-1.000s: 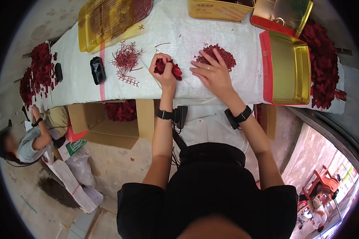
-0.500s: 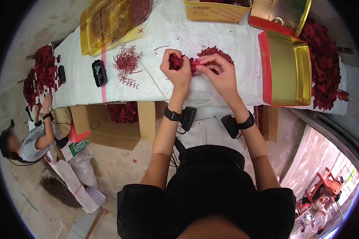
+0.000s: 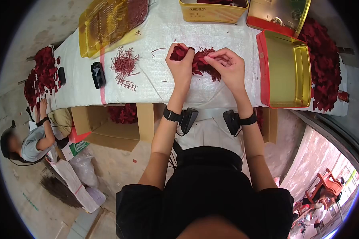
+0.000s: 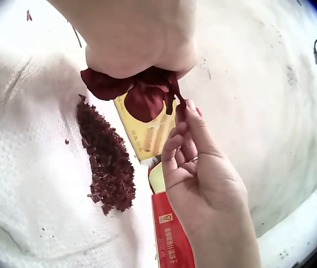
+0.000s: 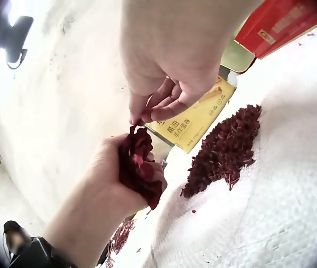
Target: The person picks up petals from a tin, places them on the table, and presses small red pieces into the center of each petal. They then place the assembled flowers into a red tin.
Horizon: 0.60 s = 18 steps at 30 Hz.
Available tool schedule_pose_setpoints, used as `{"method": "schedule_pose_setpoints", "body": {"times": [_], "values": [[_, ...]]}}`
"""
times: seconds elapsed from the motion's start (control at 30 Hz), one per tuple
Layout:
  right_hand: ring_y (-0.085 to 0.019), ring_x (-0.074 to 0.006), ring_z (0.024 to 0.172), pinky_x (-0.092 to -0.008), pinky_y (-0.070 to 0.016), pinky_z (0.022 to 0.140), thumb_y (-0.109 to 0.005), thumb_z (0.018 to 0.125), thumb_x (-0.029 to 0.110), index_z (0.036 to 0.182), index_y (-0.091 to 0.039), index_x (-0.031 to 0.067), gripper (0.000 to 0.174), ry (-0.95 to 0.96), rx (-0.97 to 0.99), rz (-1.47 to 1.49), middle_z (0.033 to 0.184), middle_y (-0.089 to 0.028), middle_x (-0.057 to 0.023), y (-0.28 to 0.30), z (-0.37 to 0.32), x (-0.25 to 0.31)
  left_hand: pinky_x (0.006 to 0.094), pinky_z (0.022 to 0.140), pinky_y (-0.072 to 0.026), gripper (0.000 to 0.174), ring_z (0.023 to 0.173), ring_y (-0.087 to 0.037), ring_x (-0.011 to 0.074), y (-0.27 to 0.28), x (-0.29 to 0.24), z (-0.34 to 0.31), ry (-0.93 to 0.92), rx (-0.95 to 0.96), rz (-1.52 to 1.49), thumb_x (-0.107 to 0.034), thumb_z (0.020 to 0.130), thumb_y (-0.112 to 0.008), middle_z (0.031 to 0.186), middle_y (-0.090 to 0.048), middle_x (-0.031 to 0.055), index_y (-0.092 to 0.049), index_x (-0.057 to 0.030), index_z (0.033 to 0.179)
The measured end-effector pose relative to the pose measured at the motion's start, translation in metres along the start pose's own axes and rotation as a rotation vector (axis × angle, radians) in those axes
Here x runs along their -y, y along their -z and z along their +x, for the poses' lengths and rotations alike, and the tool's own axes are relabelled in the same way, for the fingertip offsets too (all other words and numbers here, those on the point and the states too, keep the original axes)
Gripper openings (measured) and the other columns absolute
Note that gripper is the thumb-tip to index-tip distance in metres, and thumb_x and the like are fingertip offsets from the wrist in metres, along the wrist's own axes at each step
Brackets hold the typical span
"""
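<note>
My left hand (image 3: 181, 68) grips a bunch of dark red fabric petals (image 5: 139, 159), whose ruffled edges stick out past the fingers. Close on its right, my right hand (image 3: 232, 68) pinches the end of a petal strip (image 4: 182, 106) between thumb and index finger, the other fingers loosely curled. Whatever small piece lies between those fingertips is hidden. Beneath the hands, on the white woven cover, lies a heap of small dark red bits (image 4: 108, 162), partly covered by the hands in the head view. Left of them is a loose pile of branched red sprigs (image 3: 124, 63).
An open red and gold tin (image 3: 285, 69) stands at the right, with a yellow tin (image 3: 215, 14) at the back. Amber plastic trays (image 3: 103, 28) lie back left, near a black object (image 3: 97, 75). Petal heaps (image 3: 325, 63) flank both ends. Another person (image 3: 34, 141) works at far left.
My right hand has lifted off the heap of small bits and come to the petals in my left hand. The left hand has shifted right and slightly away from me, still gripping the bunch.
</note>
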State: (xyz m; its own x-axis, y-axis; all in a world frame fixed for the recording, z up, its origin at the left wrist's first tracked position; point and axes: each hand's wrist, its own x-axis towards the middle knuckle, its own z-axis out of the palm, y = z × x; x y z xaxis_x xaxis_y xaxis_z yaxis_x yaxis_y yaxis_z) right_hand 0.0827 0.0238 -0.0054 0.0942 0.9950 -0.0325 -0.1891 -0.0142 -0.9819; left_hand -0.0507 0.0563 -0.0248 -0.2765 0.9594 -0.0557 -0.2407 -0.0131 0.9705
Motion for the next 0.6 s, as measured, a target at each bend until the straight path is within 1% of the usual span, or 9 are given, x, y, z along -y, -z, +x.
{"method": "schedule_pose_setpoints", "body": {"times": [0.1,0.2,0.3,0.4,0.5,0.53,0.6], "values": [[-0.062,-0.0078,0.075,-0.0180,-0.0482,0.065,-0.072,0.078,-0.001,0.088,-0.064,-0.0017,0.013,-0.028,-0.017,0.033,0.086,-0.067,-0.0074,0.001,-0.001,0.000,0.0210,0.061,-0.0418,0.013,0.066,-0.048,0.0057,0.000,0.003,-0.001,0.006,0.001,0.027,0.004,0.074,-0.063,0.073,-0.053,-0.0019,-0.052,-0.0036,0.075],[-0.063,-0.0079,0.074,-0.0177,-0.0487,0.065,-0.072,0.078,-0.001,0.088,-0.064,-0.0017,0.013,-0.063,-0.031,0.036,0.085,-0.068,-0.0080,0.004,-0.002,0.000,0.0211,0.064,-0.0435,0.009,0.068,-0.052,0.0068,-0.002,0.002,-0.002,0.055,-0.002,0.011,0.003,0.075,-0.064,0.077,-0.057,0.0000,-0.059,-0.0022,0.081],[-0.063,-0.0081,0.073,-0.0181,-0.0494,0.065,-0.072,0.078,-0.001,0.088,-0.064,-0.0016,0.013,-0.082,-0.043,0.043,0.085,-0.068,-0.0084,0.006,-0.004,0.000,0.0216,0.066,-0.0452,0.011,0.072,-0.056,0.0082,-0.003,0.000,-0.006,0.169,0.018,-0.087,0.001,0.077,-0.064,0.081,-0.061,0.0027,-0.063,-0.0008,0.088],[-0.064,-0.0088,0.073,-0.0188,-0.0502,0.065,-0.072,0.079,0.000,0.088,-0.063,-0.0017,0.013,-0.104,-0.068,0.061,0.085,-0.068,-0.0089,0.008,-0.005,-0.001,0.0230,0.067,-0.0475,0.014,0.074,-0.059,0.0103,-0.004,0.001,-0.007,0.222,-0.012,-0.124,0.000,0.080,-0.063,0.082,-0.062,0.0042,-0.063,0.0002,0.093],[-0.064,-0.0100,0.074,-0.0198,-0.0511,0.064,-0.071,0.079,0.000,0.088,-0.063,-0.0022,0.013,-0.082,-0.128,0.080,0.085,-0.068,-0.0096,0.018,-0.004,-0.002,0.0251,0.067,-0.0501,0.016,0.074,-0.060,0.0127,0.003,-0.004,-0.004,0.357,-0.082,-0.273,0.001,0.082,-0.060,0.083,-0.063,0.0056,-0.061,0.0013,0.098],[-0.064,-0.0104,0.074,-0.0202,-0.0515,0.064,-0.071,0.080,0.000,0.088,-0.062,-0.0024,0.012,-0.065,-0.151,0.087,0.085,-0.068,-0.0099,0.022,-0.003,-0.001,0.0265,0.067,-0.0520,0.018,0.074,-0.062,0.0140,0.006,-0.002,-0.002,0.331,-0.053,-0.271,0.002,0.084,-0.057,0.088,-0.065,0.0082,-0.059,0.0024,0.101],[-0.065,-0.0112,0.074,-0.0210,-0.0520,0.064,-0.070,0.080,-0.001,0.089,-0.061,-0.0033,0.012,-0.049,-0.176,0.100,0.084,-0.068,-0.0107,0.028,-0.003,0.004,0.0263,0.067,-0.0522,0.020,0.077,-0.062,0.0135,0.010,-0.007,-0.003,0.327,0.026,-0.260,0.002,0.084,-0.057,0.092,-0.065,0.0099,-0.059,0.0030,0.104]]}}
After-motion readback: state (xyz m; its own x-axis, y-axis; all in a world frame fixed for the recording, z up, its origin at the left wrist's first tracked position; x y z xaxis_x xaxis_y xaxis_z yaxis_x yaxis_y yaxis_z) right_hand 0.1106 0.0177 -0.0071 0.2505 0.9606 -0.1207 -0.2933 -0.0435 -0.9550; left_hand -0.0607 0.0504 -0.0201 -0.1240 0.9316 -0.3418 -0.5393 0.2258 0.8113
